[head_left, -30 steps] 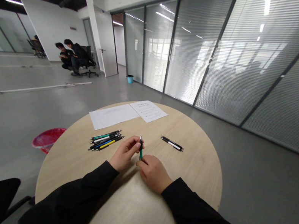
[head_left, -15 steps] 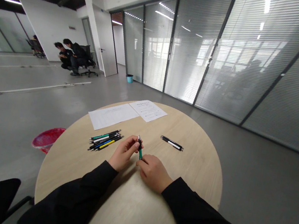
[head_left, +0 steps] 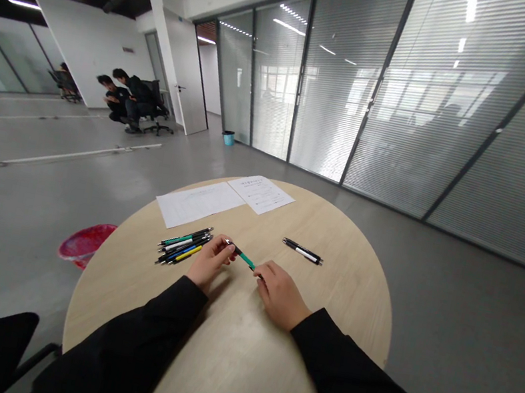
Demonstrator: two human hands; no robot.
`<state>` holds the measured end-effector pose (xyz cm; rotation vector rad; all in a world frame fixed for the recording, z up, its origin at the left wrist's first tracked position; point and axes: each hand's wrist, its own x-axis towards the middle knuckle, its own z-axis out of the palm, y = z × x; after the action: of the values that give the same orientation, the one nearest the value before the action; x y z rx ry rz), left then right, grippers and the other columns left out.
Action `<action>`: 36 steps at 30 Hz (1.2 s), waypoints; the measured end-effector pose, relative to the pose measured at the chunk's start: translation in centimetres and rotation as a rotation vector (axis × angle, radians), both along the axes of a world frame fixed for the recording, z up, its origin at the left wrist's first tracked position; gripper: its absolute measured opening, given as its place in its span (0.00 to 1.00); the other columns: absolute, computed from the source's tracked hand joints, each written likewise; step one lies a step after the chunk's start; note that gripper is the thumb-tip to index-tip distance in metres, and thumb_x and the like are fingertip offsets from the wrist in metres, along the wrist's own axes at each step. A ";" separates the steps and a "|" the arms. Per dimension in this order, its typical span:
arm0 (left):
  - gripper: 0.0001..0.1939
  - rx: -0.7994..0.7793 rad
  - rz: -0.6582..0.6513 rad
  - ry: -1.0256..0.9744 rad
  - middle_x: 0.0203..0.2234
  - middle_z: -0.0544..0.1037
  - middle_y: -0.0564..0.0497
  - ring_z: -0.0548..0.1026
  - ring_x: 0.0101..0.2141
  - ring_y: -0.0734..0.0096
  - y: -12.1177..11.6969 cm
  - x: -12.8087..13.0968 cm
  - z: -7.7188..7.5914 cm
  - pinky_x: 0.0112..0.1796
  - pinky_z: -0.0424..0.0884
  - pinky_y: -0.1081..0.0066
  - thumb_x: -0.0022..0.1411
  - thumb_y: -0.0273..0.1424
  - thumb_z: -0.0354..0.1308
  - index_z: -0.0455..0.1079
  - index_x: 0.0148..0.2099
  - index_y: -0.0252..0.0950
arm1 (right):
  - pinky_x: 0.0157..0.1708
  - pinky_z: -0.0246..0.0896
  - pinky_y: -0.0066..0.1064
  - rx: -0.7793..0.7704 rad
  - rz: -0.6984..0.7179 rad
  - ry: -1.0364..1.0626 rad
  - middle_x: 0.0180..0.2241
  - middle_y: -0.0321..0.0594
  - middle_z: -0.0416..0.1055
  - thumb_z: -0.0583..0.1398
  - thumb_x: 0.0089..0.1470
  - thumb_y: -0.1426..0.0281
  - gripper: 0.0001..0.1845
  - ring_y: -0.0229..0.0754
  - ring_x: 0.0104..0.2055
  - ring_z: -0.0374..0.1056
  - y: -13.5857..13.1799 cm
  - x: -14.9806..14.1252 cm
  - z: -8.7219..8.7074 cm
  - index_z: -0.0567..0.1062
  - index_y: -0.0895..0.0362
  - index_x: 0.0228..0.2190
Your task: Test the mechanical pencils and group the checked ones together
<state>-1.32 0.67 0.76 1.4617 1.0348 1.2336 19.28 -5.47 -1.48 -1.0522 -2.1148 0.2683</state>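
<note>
Table (head_left: 252,371) round, pale, smooth-looking; a pen let go here could roll.

Two sheets (head_left: 197,204) (head_left: 261,194) at the far edge, one overlapping or butting the other; can't tell which.

Bunch (head_left: 183,245) of pens lies left, loosely side by side. Left hand close against it, partly in front; touching or not, can't tell. A leftward swing of that hand might scatter the bunch.

Left hand (head_left: 207,265): raised a little, wrist turned in, thumb and fingers pinching the dark end of a pen. Right hand (head_left: 281,296): lower, back up, fingers curled, seeming to pinch the opposite end; fingertips hide part of the hold.

Pair (head_left: 302,251) of pens, close together, beyond the right hand.

Pen (head_left: 245,259) itself, green and black, spans the gap between hands, tilted down toward the right. Uneven pull, or a slack right pinch, could make it slip.
</note>
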 end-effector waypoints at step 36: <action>0.15 0.099 -0.166 0.574 0.27 0.73 0.52 0.69 0.28 0.70 0.2 -0.4 -2.2 0.33 0.63 0.69 0.59 0.41 0.57 0.69 0.41 0.35 | 0.39 0.56 0.30 -0.258 -0.499 -0.110 0.32 0.39 0.73 0.62 0.53 0.70 0.04 0.41 0.36 0.67 3.8 11.2 -1.6 0.78 0.57 0.32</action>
<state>-1.74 0.87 -1.40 1.9993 1.2005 0.7659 30.50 -1.68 -3.13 -1.7374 -1.8650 0.2442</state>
